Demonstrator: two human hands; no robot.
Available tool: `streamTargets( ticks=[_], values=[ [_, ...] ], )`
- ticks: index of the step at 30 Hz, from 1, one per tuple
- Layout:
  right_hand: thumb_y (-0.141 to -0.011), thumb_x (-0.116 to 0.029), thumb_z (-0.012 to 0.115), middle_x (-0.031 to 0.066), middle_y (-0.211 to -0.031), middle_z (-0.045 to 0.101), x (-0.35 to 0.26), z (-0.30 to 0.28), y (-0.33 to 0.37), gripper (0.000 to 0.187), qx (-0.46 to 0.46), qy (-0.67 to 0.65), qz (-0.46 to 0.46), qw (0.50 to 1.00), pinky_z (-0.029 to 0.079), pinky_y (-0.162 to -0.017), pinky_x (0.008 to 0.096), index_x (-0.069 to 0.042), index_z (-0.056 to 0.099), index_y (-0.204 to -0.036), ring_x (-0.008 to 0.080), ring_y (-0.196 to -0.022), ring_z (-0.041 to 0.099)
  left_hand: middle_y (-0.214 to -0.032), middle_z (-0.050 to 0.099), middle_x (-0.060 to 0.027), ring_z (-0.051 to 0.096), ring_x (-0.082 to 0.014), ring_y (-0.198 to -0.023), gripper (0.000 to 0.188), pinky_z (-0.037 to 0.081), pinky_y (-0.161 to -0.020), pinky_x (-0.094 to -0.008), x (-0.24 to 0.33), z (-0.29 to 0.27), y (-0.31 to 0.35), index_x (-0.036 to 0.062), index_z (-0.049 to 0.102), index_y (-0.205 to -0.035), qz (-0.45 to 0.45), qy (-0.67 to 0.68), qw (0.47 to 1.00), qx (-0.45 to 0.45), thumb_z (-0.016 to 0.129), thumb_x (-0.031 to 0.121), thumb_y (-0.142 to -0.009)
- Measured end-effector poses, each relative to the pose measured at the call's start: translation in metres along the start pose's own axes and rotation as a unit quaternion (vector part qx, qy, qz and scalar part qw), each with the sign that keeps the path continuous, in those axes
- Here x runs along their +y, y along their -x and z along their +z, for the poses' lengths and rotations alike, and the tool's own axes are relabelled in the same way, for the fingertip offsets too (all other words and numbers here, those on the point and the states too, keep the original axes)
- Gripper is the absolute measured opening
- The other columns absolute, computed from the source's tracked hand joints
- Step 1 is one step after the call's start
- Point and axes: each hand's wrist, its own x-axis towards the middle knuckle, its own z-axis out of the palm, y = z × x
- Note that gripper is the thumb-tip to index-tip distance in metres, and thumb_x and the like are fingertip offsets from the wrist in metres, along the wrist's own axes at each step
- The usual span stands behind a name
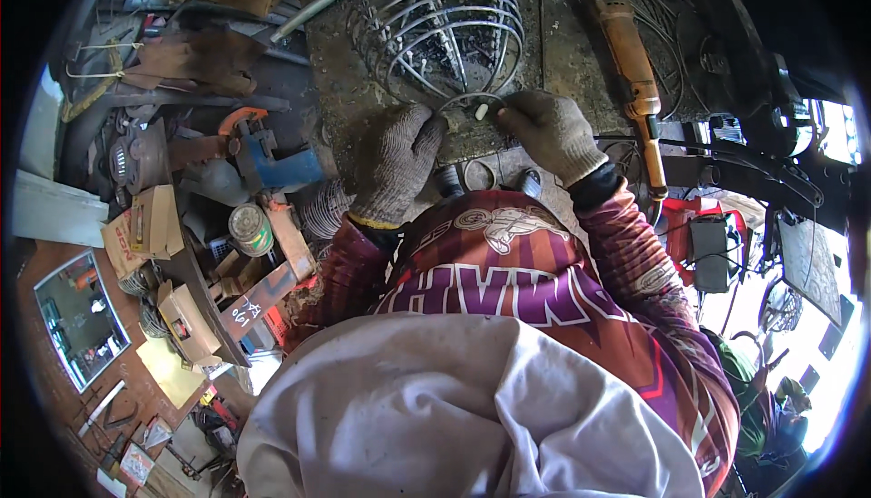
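Both my hands wear grey knitted work gloves and meet over the near edge of a dark, dirty workbench (pixel 340 90). Between them arches a thin bent metal rod (pixel 472 95). My left hand (pixel 397 161) is closed in a fist at the rod's left end. My right hand (pixel 555 133) pinches the right end between thumb and fingers. A small whitish piece (pixel 481 112) shows just under the arc; I cannot tell whether it touches the rod. Just beyond, a cage of curved metal rods (pixel 445 22) rests on the bench.
An angle grinder (pixel 626 63) with a yellowish disc lies at the right of the bench. Loose wires and a metal tube (pixel 327 1) lie farther back. On the left stand a blue tool (pixel 281 170), a tin can (pixel 250 229) and cardboard boxes (pixel 186 321). Another person (pixel 758 389) is at lower right.
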Motion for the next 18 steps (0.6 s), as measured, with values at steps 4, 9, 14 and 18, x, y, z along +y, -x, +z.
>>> streamTargets(
  ticks=[4,9,14,18],
  values=[
    [-0.092,-0.038,0.063,0.0168,-0.096,0.072,-0.002,-0.005,-0.008,0.033,0.002,0.072,-0.004,0.997,0.054,-0.081,0.0463,-0.01,0.074,-0.105,0.0372,-0.094,0.068,-0.085,0.067,-0.0171,0.065,-0.039,-0.08,0.018,0.051,-0.07,-0.0466,0.003,0.014,0.004,0.0063,0.068,-0.093,-0.04,-0.022,0.998,0.038,0.067,0.025,-0.092],
    [-0.091,-0.037,0.063,0.0162,-0.1,0.072,0.005,-0.012,-0.012,0.032,0.001,0.097,-0.033,0.995,0.053,-0.084,0.0458,-0.012,0.074,-0.106,0.036,-0.098,0.068,-0.091,0.07,-0.0174,0.067,-0.0384,-0.083,0.021,0.052,-0.072,-0.045,-0.015,0.029,0.004,0.0063,0.071,-0.099,-0.074,-0.021,0.995,0.056,0.067,0.025,-0.093],
    [-0.09,-0.037,0.064,0.0143,-0.1,0.072,0.016,-0.011,-0.008,0.031,0.066,0.116,-0.072,0.988,0.054,-0.085,0.0447,-0.013,0.075,-0.106,0.035,-0.098,0.068,-0.094,0.071,-0.0178,0.068,-0.0374,-0.085,0.024,0.053,-0.074,-0.0432,-0.015,0.031,0.002,0.0061,0.071,-0.105,-0.075,-0.039,0.993,0.078,0.067,0.027,-0.094],
    [-0.089,-0.038,0.065,0.0119,-0.096,0.072,0.016,-0.01,-0.018,0.029,0.089,0.182,-0.102,0.974,0.053,-0.083,0.045,-0.015,0.076,-0.103,0.0344,-0.094,0.068,-0.093,0.071,-0.0176,0.069,-0.0366,-0.083,0.025,0.053,-0.072,-0.0424,-0.009,0.03,0.0,0.0058,0.072,-0.105,-0.074,-0.035,0.992,0.092,0.067,0.028,-0.094]
  ],
)
